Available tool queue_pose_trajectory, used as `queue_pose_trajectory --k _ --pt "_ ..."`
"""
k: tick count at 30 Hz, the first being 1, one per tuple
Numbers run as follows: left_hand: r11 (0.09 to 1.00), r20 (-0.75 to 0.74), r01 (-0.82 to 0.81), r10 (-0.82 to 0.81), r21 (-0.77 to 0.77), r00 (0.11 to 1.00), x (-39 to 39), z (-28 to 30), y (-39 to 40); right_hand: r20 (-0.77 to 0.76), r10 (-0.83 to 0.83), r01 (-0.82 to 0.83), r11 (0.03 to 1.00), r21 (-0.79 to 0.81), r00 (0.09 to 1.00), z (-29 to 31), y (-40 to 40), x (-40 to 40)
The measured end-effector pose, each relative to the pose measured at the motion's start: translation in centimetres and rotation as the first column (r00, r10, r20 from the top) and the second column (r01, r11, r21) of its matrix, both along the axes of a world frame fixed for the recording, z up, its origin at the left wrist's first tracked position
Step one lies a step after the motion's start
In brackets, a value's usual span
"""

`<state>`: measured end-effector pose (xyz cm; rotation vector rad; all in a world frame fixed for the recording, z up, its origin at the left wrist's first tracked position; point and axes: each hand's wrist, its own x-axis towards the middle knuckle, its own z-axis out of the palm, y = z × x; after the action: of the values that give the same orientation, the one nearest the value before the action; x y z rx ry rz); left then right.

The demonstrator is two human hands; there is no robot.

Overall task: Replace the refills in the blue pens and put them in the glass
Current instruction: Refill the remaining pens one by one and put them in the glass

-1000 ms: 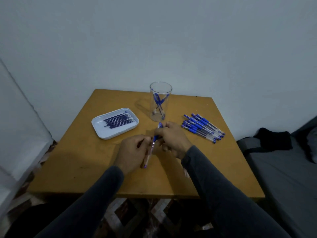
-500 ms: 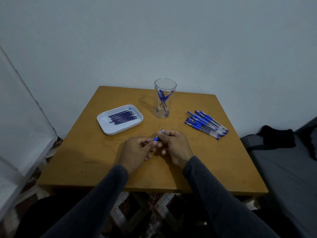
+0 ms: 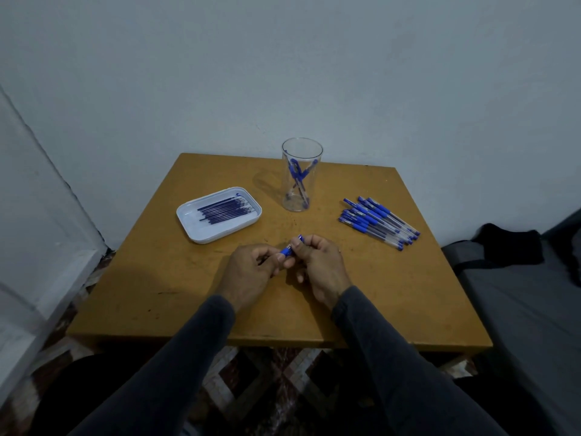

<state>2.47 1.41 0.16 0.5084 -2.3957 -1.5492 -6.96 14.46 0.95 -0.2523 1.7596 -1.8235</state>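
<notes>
two dark sleeves (image 3: pixel 176 366) enter from the near edge and meet over the middle of the bench (image 3: pixel 163 278). left hand (image 3: pixel 251 272): fingers curled, thumb and forefinger pinching the lower end of a blue pen (image 3: pixel 290 247). right hand (image 3: pixel 320 265): fingers curled, pinching the upper end of the same pen at the fingertips. the pen runs between the two hands, tilted toward 1 o'clock, its blue grip showing in the gap; the rest of its barrel is hidden by the hands. whether it touches the bench cannot be told.

at 10 o'clock from the hands, well apart, a white tray (image 3: pixel 191 228) lies flat on the bench with a row of dark blue refills (image 3: pixel 224 209) in it, side by side.

at 2 o'clock from the hands, a loose heap of blue pens (image 3: pixel 377 221) lies on the bench, all roughly parallel, caps toward the far left.

at 12 o'clock, farther back, a clear glass (image 3: pixel 301 174) stands upright between tray and heap, apart from both. inside it, finished pens (image 3: pixel 298 180) lean crossed against its wall; their number cannot be told.
</notes>
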Motion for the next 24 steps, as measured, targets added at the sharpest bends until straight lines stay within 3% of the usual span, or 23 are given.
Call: queue_pose_trajectory --k 9,12,14,17,20,24 --pt "0.998 -0.041 0.059 -0.059 0.004 0.997 0.4 -0.1 0.0 0.078 -0.079 0.083 0.995 -0.058 0.994 0.4 -0.3 -0.5" --pt "1.0 -0.034 0.019 -0.018 0.004 0.999 0.4 -0.2 0.3 0.173 -0.17 0.195 0.97 -0.142 0.97 0.5 -0.3 -0.6" --pt "0.999 -0.07 -0.019 0.021 0.026 0.997 0.4 -0.3 0.4 0.184 -0.252 0.275 0.955 -0.11 0.95 0.5 0.1 -0.8" --pt "0.995 -0.146 -0.092 0.098 0.046 0.984 0.5 -0.2 0.6 -0.102 -0.263 0.279 0.94 0.198 0.959 -0.1 0.3 -1.0" --pt "0.99 -0.184 -0.136 0.142 0.045 0.973 0.5 -0.2 0.7 -0.38 -0.077 0.24 0.883 0.403 0.922 -0.5 0.1 -1.0" --pt "0.99 -0.182 -0.138 0.14 0.025 0.973 0.5 -0.5 0.6 -0.438 0.108 0.156 0.837 0.525 0.893 -0.3 -0.5 -0.7"
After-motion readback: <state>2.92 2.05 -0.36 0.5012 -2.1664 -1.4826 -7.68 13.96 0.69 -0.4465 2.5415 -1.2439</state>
